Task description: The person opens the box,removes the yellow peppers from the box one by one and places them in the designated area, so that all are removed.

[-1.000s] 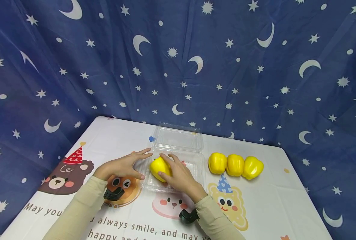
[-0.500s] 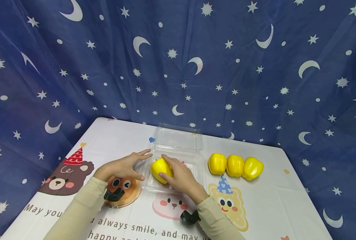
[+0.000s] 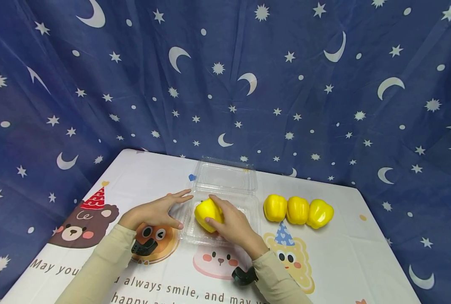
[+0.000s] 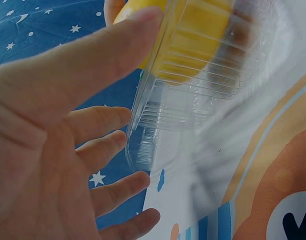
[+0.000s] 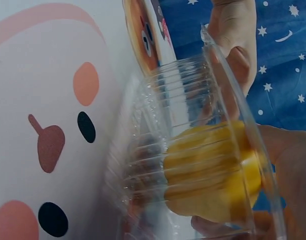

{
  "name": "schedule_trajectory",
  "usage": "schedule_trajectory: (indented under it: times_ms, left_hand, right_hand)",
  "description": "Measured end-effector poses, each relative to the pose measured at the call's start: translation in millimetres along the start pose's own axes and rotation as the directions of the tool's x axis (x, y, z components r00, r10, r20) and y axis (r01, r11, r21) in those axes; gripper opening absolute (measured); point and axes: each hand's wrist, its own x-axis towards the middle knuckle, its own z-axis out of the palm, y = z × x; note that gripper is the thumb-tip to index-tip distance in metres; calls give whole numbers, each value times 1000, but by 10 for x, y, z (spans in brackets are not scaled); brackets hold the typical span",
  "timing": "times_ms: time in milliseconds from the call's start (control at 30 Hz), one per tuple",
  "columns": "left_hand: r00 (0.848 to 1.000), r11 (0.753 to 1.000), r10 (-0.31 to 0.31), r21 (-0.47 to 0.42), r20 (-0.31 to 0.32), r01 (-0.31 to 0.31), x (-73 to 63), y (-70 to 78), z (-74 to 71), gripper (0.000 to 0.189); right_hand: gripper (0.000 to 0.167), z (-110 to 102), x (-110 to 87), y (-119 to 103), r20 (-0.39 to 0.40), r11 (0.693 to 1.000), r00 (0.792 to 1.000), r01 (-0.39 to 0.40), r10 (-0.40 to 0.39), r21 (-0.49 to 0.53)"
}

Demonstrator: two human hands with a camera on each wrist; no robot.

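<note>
A yellow bell pepper (image 3: 207, 214) is inside the base of a clear plastic clamshell box (image 3: 253, 206), towards its left side. My right hand (image 3: 236, 223) grips the pepper from the right, thumb in front and fingers behind. My left hand (image 3: 155, 212) is spread along the box's left rim, thumb and fingers straight. In the left wrist view the fingertips (image 4: 115, 142) are at the rim; firm contact is hard to judge. Seen through the ribbed wall in the right wrist view, the pepper (image 5: 210, 172) lies within the right hand (image 5: 293, 160).
The box's lid (image 3: 225, 176) lies folded back behind the base. To the right stand three yellow bell peppers in a row: one at the left (image 3: 275, 207), a middle one (image 3: 298, 210) and one at the right (image 3: 320, 213). A blue curtain (image 3: 225, 84) hangs behind the table.
My right hand and the pepper have shifted a little to the right inside the box. The left hand has stayed in place at the rim.
</note>
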Motion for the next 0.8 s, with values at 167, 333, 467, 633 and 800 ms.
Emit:
schedule_trajectory:
  times_ms: [167, 333, 467, 633, 800]
  left_hand:
    - [1000, 1000, 3, 4, 0, -3, 0, 3, -3, 90]
    - [1000, 1000, 11, 10, -3, -11, -4, 13, -5, 89]
    - [1000, 1000, 17, 6, -5, -17, -4, 18, -7, 89]
    - [1000, 1000, 22, 8, -8, -22, -6, 12, -4, 89]
    - [1000, 1000, 27, 4, -7, -27, 4, 2, 3, 89]
  right_hand:
    - [68, -58, -19, -13, -17, 1000, 1000, 4, -3, 8]
    - [67, -126, -39, -39, -31, 1000, 999, -4, 5, 15]
    - [68, -184, -57, -60, -37, 1000, 999, -9, 9, 11]
    - [70, -248, -90, -68, -47, 1000, 999, -19, 19, -4]
    - [70, -305, -143, -67, -74, 1000, 997, -28, 28, 3]
